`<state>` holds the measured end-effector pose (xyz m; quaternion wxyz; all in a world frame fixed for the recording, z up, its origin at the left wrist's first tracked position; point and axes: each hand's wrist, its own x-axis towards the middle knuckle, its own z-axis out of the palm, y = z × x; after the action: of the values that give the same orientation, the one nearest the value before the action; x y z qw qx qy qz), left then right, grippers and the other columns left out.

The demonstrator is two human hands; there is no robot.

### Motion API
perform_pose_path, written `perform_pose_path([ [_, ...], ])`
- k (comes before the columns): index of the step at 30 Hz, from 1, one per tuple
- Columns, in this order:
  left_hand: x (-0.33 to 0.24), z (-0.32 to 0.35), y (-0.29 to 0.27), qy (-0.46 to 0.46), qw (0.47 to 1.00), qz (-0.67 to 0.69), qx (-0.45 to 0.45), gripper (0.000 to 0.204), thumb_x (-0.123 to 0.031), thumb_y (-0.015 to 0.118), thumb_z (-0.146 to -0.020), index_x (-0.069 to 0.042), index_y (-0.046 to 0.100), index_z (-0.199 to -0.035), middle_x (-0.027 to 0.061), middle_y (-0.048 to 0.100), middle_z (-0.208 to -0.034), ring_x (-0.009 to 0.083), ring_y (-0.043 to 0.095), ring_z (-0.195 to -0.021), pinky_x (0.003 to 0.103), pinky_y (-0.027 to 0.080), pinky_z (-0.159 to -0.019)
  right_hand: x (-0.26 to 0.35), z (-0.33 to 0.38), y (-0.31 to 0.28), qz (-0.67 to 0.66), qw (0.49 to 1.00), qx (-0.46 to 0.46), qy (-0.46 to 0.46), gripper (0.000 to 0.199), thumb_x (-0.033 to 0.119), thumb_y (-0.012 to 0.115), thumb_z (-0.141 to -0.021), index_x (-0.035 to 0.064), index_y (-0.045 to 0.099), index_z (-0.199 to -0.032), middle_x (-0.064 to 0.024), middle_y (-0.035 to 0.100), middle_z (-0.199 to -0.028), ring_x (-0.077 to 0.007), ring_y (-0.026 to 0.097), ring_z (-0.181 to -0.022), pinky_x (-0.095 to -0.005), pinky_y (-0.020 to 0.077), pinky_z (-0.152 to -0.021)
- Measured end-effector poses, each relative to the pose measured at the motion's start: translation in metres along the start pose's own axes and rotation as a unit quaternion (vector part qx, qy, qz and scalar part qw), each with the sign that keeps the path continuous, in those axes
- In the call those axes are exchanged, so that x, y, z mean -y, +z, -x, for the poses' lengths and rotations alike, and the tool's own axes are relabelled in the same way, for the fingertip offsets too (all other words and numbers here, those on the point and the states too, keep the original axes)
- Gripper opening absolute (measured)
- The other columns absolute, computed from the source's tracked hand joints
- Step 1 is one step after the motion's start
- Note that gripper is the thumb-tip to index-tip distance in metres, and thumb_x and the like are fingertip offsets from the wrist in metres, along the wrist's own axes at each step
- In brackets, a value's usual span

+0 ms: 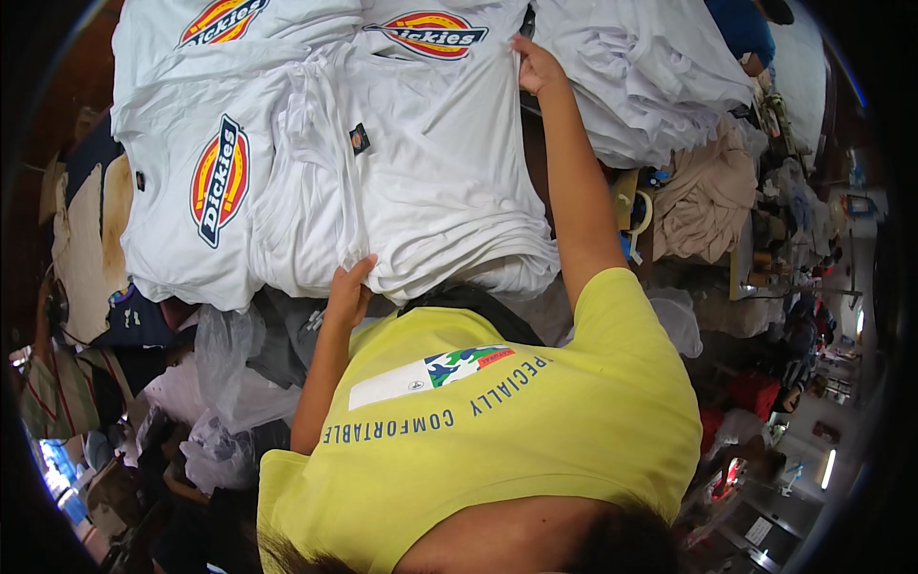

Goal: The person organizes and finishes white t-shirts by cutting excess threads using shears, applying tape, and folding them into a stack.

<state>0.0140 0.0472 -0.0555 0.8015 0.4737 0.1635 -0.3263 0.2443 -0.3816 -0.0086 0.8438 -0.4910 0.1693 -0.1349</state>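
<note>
A white T-shirt (445,143) lies spread on top of a layered stack of white shirts in front of me. My right hand (538,67) reaches to its far right edge, thumb and fingers pinching the cloth there. At the near left corner, my left hand (352,290) has its fingers closed on the shirt's edge, beside the fold. Toward the far end the shirt bears an oval red, yellow and dark blue print (430,34). A small dark label (360,139) shows by its left edge. To the left lies another white shirt (172,210) with the same kind of print.
More white garments (641,86) are heaped at the far right, near a beige cloth pile (706,196). A roll of tape (639,212) sits right of my right arm. Clear plastic bags (229,373) hang at the left, below the table. Another person (741,29) is partly visible at the far right.
</note>
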Motion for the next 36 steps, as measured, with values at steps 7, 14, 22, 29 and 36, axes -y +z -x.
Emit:
perform_pose_path([
  [7, -0.019, 0.022, 0.016, -0.02, 0.979, 0.201, 0.035, 0.045, -0.019, 0.055, -0.087, 0.001, 0.038, -0.124, 0.0096, 0.056, -0.109, 0.0188, 0.059, -0.092, 0.033, 0.05, -0.078, -0.027, 0.233, 0.092, 0.406, 0.856, 0.292, -0.134, 0.035, 0.012, 0.044, -0.089, 0.0054, 0.045, -0.123, -0.0125, 0.058, -0.106, -0.02, 0.058, -0.091, -0.0304, 0.0454, -0.081],
  [14, -0.004, 0.01, 0.007, 0.013, 0.999, 0.033, -0.003, 0.054, -0.016, 0.06, -0.082, 0.003, 0.034, -0.126, 0.0112, 0.054, -0.113, 0.0208, 0.054, -0.102, 0.033, 0.044, -0.087, -0.071, 0.278, 0.092, 0.28, 0.73, 0.619, 0.07, 0.036, 0.015, 0.051, -0.082, 0.0075, 0.052, -0.117, -0.0103, 0.064, -0.089, -0.021, 0.063, -0.072, -0.0332, 0.0487, -0.069],
  [22, -0.003, 0.006, 0.009, 0.015, 0.999, 0.038, -0.027, 0.051, -0.009, 0.058, -0.08, 0.002, 0.037, -0.125, 0.0112, 0.052, -0.116, 0.0206, 0.055, -0.102, 0.033, 0.046, -0.085, -0.097, 0.037, -0.011, 0.418, 0.888, -0.154, -0.113, 0.035, 0.018, 0.071, -0.071, -0.0035, 0.057, -0.094, -0.0077, 0.061, -0.078, -0.0146, 0.055, -0.067, -0.0262, 0.0441, -0.061],
  [29, -0.001, 0.01, 0.004, 0.036, 0.998, 0.05, -0.018, 0.052, -0.01, 0.057, -0.081, 0.003, 0.036, -0.126, 0.0105, 0.053, -0.115, 0.0202, 0.056, -0.1, 0.033, 0.047, -0.084, -0.026, 0.033, 0.035, 0.463, 0.841, -0.162, -0.228, 0.029, 0.024, 0.073, -0.066, 0.0063, 0.061, -0.086, -0.0093, 0.063, -0.077, -0.0241, 0.059, -0.07, -0.0328, 0.0447, -0.063],
  [36, -0.002, 0.007, 0.005, 0.021, 0.998, 0.063, -0.016, 0.048, -0.01, 0.056, -0.082, 0.004, 0.038, -0.125, 0.0123, 0.053, -0.115, 0.0212, 0.056, -0.101, 0.032, 0.047, -0.086, -0.008, 0.065, 0.053, 0.4, 0.82, -0.154, -0.379, 0.022, 0.015, 0.068, -0.07, 0.0072, 0.055, -0.086, -0.0084, 0.056, -0.076, -0.029, 0.057, -0.076, -0.0378, 0.0449, -0.067],
])
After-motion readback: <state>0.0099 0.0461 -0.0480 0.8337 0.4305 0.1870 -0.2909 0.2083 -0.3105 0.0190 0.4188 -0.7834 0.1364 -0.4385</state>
